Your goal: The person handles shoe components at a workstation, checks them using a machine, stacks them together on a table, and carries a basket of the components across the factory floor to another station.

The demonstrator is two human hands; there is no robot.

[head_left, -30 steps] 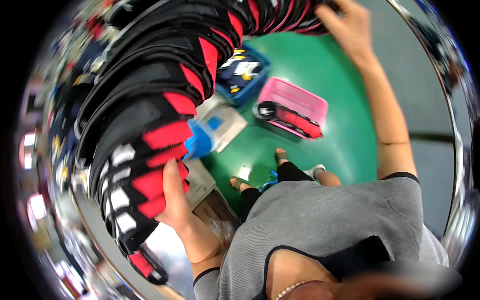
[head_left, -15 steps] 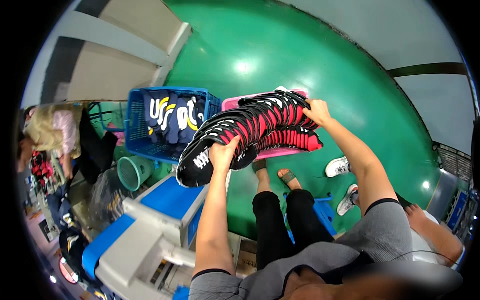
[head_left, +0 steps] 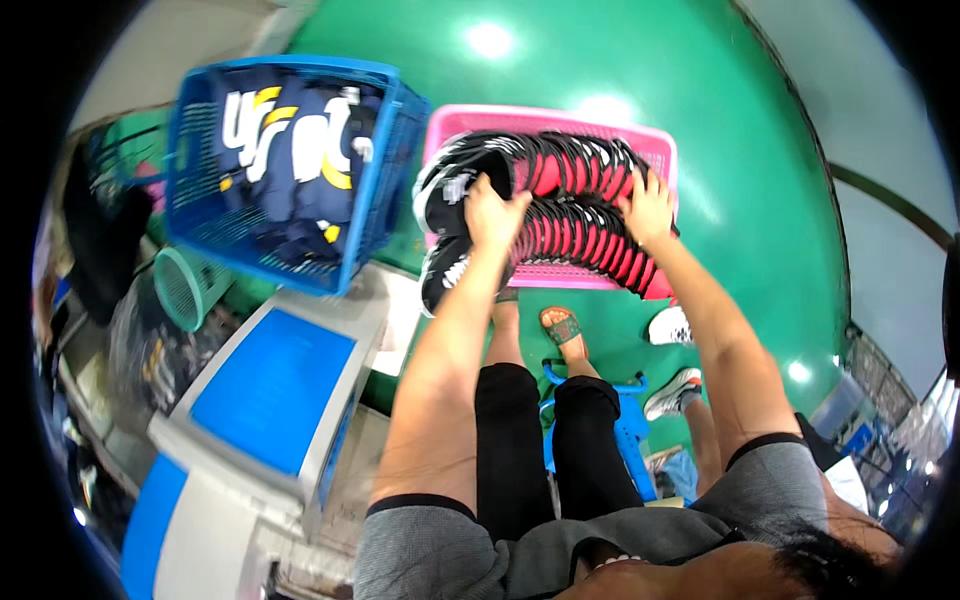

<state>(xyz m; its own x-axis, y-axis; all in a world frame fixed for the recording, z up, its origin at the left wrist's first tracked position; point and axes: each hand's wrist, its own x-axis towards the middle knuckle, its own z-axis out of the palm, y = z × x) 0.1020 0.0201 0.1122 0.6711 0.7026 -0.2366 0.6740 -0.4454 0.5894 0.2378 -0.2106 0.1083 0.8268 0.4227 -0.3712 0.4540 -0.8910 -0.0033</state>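
A row of flat black pieces with red undersides and white markings [head_left: 575, 165] lies overlapped in a pink basket [head_left: 655, 145]. Their exact kind is unclear. My left hand [head_left: 495, 212] grips the left end of this row, with the thumb pointing right and the fingertips partly hidden among the pieces. At the row's right end, my right hand [head_left: 648, 208] has its fingers curled over the last pieces. A second row of the same pieces [head_left: 585, 240] lies alongside, nearer to me, and its left end sticks out over the basket's rim.
Left of the pink basket stands a blue basket [head_left: 385, 150] of dark navy pieces with white and yellow print. A grey machine with a blue top [head_left: 275, 390] is at the near left, a green bin [head_left: 185, 290] behind it. Another person's shoes [head_left: 672, 395] and a blue stool [head_left: 630, 430] are at the near right.
Both hands have brought the upper row down into the pink basket, where it now lies along the other row. The view has shifted, with both baskets appearing larger.
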